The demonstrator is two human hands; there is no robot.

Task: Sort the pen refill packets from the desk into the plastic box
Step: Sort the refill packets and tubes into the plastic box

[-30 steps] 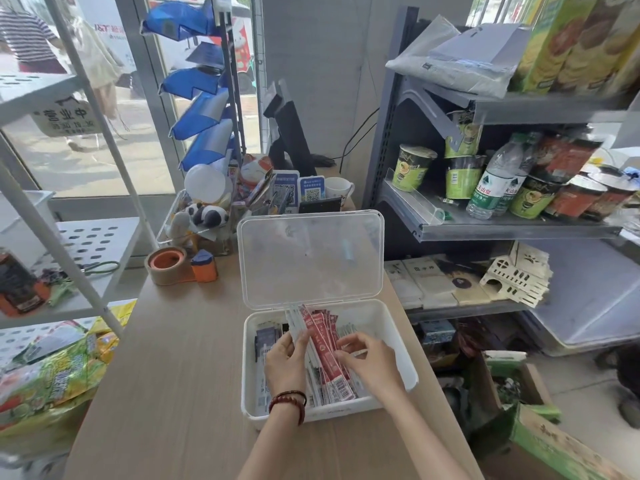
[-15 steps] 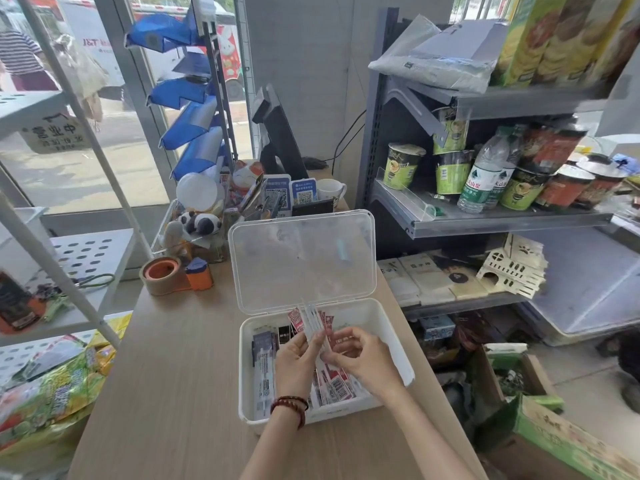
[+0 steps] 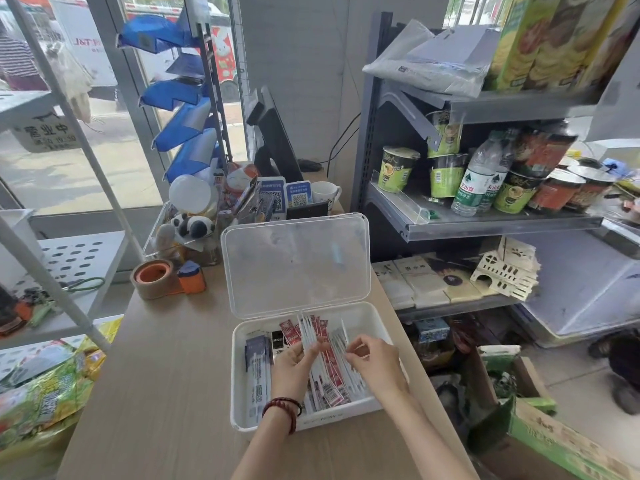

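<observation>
1. Red refill packets [image 3: 327,362] stand on edge in a loose fan in the middle of the plastic box [image 3: 239,382], tops leaning toward the back wall.
2. Dark packets [image 3: 258,355] lie flat along the box's left side, just beside the red fan.
3. Left hand [image 3: 294,368] is inside the box, thumb and fingers pinching the left part of the red fan. A bead bracelet [image 3: 282,408] is on that wrist.
4. Right hand [image 3: 375,365] is also inside, fingers curled, tips nipping the white edges at the fan's right side.
5. Step in hand, as I judge it: squaring up and flicking through the red stack so like sits with like. Every packet I can see is in the box, so the task looks nearly done.
6. To do it well: keep the left pinch firm as a bookend, let the right fingertips walk 1 packet at a time, then press the fan flat so nothing sticks up past the rim. Keep red apart from dark. The thin slippery sleeves may slide or spill sideways if both grips loosen together.
7. Clear lid [image 3: 294,265] stands open behind the box, hinged at the back.
8. Box sits on the wooden desk [image 3: 156,375], near its right edge. A tape roll [image 3: 156,278] is well apart, back left.
</observation>
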